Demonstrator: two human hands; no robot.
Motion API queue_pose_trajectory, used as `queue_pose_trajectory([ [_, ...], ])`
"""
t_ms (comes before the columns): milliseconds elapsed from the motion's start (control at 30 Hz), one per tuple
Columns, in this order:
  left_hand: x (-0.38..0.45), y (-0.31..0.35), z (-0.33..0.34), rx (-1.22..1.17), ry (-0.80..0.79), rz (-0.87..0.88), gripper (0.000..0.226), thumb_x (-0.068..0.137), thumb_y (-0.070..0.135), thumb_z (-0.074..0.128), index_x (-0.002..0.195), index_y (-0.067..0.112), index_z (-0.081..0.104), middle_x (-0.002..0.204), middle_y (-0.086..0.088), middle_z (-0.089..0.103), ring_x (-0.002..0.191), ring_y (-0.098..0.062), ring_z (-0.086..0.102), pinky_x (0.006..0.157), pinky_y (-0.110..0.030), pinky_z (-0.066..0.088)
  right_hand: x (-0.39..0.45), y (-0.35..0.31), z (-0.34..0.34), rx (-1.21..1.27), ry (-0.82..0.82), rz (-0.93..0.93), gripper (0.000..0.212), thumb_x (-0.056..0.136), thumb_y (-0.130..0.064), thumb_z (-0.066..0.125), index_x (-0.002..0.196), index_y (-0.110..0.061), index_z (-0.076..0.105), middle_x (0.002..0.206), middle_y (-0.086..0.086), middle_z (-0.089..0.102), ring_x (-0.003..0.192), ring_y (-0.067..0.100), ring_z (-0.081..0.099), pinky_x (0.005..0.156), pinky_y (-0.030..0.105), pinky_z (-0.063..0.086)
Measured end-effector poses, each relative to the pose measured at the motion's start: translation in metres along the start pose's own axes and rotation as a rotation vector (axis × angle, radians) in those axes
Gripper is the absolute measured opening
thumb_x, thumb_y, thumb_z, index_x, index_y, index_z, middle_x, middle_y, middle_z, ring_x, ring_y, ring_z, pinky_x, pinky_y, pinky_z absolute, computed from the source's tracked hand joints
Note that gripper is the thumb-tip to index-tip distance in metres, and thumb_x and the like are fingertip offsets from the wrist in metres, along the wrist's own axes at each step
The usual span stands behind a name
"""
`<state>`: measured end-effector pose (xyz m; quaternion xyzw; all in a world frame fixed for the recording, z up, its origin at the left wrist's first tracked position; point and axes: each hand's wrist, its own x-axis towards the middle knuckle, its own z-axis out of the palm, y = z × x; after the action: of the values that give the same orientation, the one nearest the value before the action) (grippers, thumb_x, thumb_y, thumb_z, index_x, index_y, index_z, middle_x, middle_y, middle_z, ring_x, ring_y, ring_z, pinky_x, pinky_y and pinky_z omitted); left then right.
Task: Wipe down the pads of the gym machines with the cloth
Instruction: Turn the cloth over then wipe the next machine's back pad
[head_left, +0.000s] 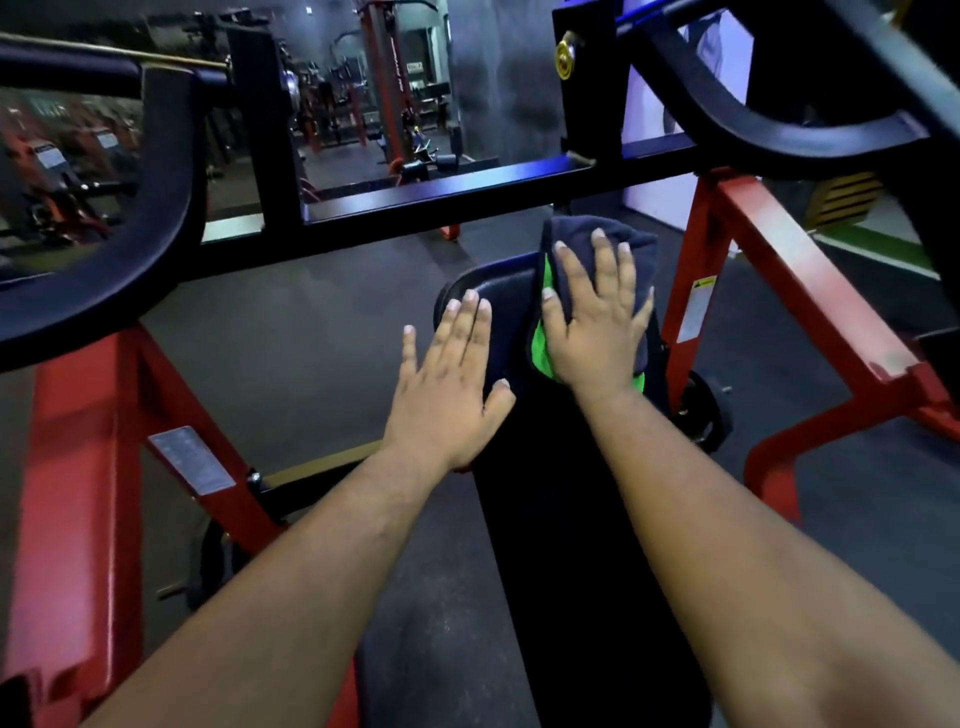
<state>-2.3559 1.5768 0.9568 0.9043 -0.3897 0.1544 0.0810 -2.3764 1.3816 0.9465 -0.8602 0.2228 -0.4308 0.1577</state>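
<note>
Your forearms reach out over the long black pad (566, 519), which runs away from you between the red frame (779, 249) legs. Your right hand (592, 322) lies flat with fingers spread on the dark cloth (587, 236), pressing it to the pad's far end. Your left hand (447, 384) rests flat on the pad's left edge, holding nothing. Soft and limp, the cloth will likely bunch; press from its middle.
</note>
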Motion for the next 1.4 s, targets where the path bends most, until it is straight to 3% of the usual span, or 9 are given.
queue_pose_trajectory([
  [133,-0.002,-0.010,0.009,0.055,0.034,0.045,0.083,0.090,0.052,0.015,0.160,0.021,-0.019,0.166,0.005,-0.028,0.153,-0.011,-0.025,0.125,-0.055,-0.007,-0.016,-0.008,0.000,-0.118,-0.125,-0.299,0.060,0.100,-0.051,0.041,0.158,-0.045,0.025,0.169,-0.009,0.020,0.157,0.019,0.009,0.114,0.073,0.016],
  [467,-0.004,-0.005,0.016,0.045,0.026,0.043,0.088,0.095,0.052,0.027,0.159,0.014,-0.021,0.165,-0.001,-0.032,0.153,-0.017,-0.028,0.125,-0.057,-0.008,-0.067,0.050,-0.004,-0.127,-0.101,0.270,0.061,0.103,-0.063,0.031,0.159,-0.048,0.014,0.171,-0.008,0.007,0.153,0.026,0.018,0.106,0.059,0.037],
  [600,-0.008,0.006,0.011,0.048,-0.007,-0.002,0.089,0.097,0.053,0.030,0.158,0.015,-0.022,0.165,-0.002,-0.032,0.153,-0.018,-0.028,0.124,-0.059,-0.010,-0.134,0.085,-0.023,-0.323,-0.239,0.216,0.057,0.104,-0.050,0.042,0.158,-0.037,0.029,0.162,0.009,0.029,0.129,0.039,0.041,0.090,0.054,0.050],
  [767,-0.042,0.051,0.011,0.042,-0.084,-0.065,0.091,0.099,0.068,0.025,0.159,0.015,-0.019,0.168,-0.001,-0.024,0.155,-0.017,-0.022,0.122,-0.059,-0.014,-0.160,0.106,-0.073,-0.070,-0.329,0.015,0.054,0.100,-0.030,0.059,0.152,-0.030,0.045,0.147,0.012,0.039,0.125,0.035,0.044,0.103,0.046,0.047],
  [933,-0.094,0.143,0.013,-0.466,-0.402,-0.356,0.098,0.089,0.084,0.031,0.163,0.022,0.017,0.166,-0.007,0.028,0.153,-0.026,0.027,0.125,-0.046,0.018,-0.188,0.107,-0.129,0.277,-0.335,-0.032,0.062,0.087,-0.026,0.079,0.144,-0.021,0.056,0.139,0.010,0.044,0.128,0.030,0.046,0.108,0.034,0.037],
  [1033,-0.134,0.193,0.025,-1.052,-0.340,-0.442,0.061,0.094,0.068,0.052,0.140,0.028,0.059,0.134,0.004,0.067,0.130,-0.017,0.059,0.111,-0.032,0.044,-0.215,0.113,-0.161,0.438,-0.414,-0.054,0.070,0.079,-0.023,0.086,0.142,-0.019,0.057,0.143,0.013,0.043,0.133,0.022,0.042,0.110,0.029,0.033],
  [1167,-0.188,0.244,0.036,-1.275,-0.156,-0.572,0.018,0.099,0.021,0.066,0.115,0.022,0.073,0.113,0.001,0.077,0.108,-0.014,0.071,0.099,-0.032,0.054,-0.255,0.138,-0.204,0.586,-0.490,-0.066,0.081,0.072,-0.037,0.088,0.144,-0.029,0.052,0.151,0.007,0.033,0.135,-0.005,0.031,0.114,0.015,0.025],
  [1267,-0.228,0.269,0.046,-1.434,-0.027,-0.719,0.019,0.100,0.009,0.061,0.112,0.019,0.072,0.112,-0.003,0.077,0.111,-0.023,0.071,0.097,-0.033,0.055,-0.290,0.159,-0.224,0.641,-0.548,0.121,0.088,0.078,-0.037,0.087,0.153,-0.026,0.041,0.157,0.001,0.024,0.142,-0.010,0.023,0.113,0.006,0.019],
  [1400,-0.276,0.294,0.062,-1.572,-0.037,-0.861,0.025,0.104,0.013,0.056,0.127,0.018,0.064,0.119,-0.003,0.074,0.111,-0.018,0.070,0.097,-0.032,0.055,-0.334,0.172,-0.241,0.871,-0.852,0.582,0.079,0.095,-0.030,0.071,0.159,-0.018,0.026,0.141,-0.004,0.054,0.115,0.001,0.058,0.097,0.015,0.049],
])
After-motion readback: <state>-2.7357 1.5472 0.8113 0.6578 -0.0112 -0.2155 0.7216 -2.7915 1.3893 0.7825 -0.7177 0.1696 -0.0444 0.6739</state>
